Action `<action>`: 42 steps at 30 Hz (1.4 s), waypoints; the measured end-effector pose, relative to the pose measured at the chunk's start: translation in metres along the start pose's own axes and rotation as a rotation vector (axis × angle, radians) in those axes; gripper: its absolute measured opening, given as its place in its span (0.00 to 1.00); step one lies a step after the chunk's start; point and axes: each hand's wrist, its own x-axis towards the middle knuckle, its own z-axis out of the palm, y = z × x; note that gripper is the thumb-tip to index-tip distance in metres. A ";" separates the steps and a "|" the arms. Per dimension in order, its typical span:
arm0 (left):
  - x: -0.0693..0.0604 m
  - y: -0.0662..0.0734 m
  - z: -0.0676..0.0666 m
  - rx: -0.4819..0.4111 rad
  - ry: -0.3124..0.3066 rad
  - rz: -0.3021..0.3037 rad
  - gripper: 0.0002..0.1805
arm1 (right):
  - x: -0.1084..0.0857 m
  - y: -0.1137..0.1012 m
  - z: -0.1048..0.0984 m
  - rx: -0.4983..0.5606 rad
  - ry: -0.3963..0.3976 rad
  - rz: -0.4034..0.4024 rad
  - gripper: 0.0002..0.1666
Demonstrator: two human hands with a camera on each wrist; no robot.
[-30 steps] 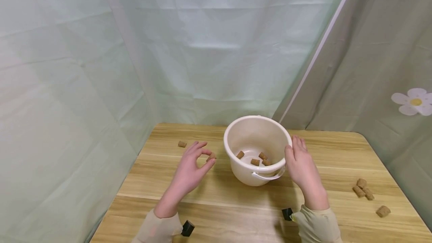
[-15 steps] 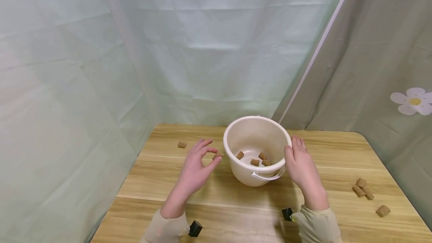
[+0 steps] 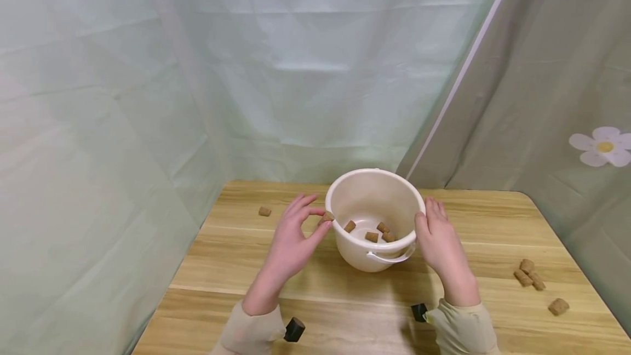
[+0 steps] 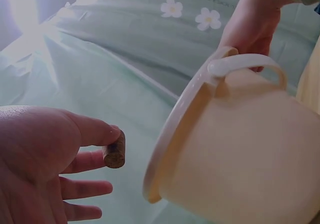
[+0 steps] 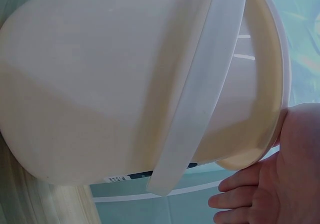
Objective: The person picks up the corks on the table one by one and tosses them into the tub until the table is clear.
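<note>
My left hand (image 3: 291, 237) pinches a small brown cork (image 3: 326, 217) between thumb and index finger, at the left rim of a white bucket (image 3: 362, 256). In the left wrist view the cork (image 4: 115, 151) points downward, apart from the bucket (image 4: 240, 149), and the other fingers are spread. My right hand (image 3: 440, 240) rests against the bucket's right rim. Its fingers (image 5: 239, 196) look fairly straight outside the rim in the right wrist view; the thumb is mostly hidden there. Several corks (image 3: 372, 236) lie on the bucket's floor.
The bucket stands on a wooden table (image 3: 222, 267), its handle (image 3: 391, 258) hanging at the front. One cork (image 3: 264, 211) lies at the back left. A small cluster of corks (image 3: 527, 273) and a single cork (image 3: 558, 306) lie at the right. Pale curtains (image 3: 315, 70) surround the table.
The left hand has moved right and away from the body, carrying the pinched cork up to the bucket's left rim. The right hand and the bucket have stayed put.
</note>
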 end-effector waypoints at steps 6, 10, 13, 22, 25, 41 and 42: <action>0.003 0.007 0.004 -0.019 0.007 0.006 0.09 | 0.000 0.000 0.000 0.005 0.001 -0.001 0.42; 0.005 0.010 0.007 -0.029 0.009 0.007 0.09 | 0.000 0.000 -0.001 0.000 -0.006 0.003 0.42; 0.007 0.013 0.009 -0.034 0.005 0.010 0.09 | -0.001 0.000 -0.001 -0.002 -0.008 0.002 0.42; 0.010 0.017 0.014 -0.045 -0.003 0.022 0.09 | 0.000 0.000 0.000 -0.001 -0.007 -0.001 0.42; 0.012 0.017 0.016 -0.042 -0.002 0.038 0.10 | 0.000 -0.001 -0.001 0.001 -0.007 0.000 0.43; 0.022 0.017 0.027 -0.007 -0.046 0.044 0.10 | 0.000 -0.001 0.000 0.001 -0.004 -0.007 0.43; 0.023 0.016 0.028 -0.006 -0.048 0.045 0.10 | 0.000 -0.001 0.000 0.001 -0.007 -0.005 0.43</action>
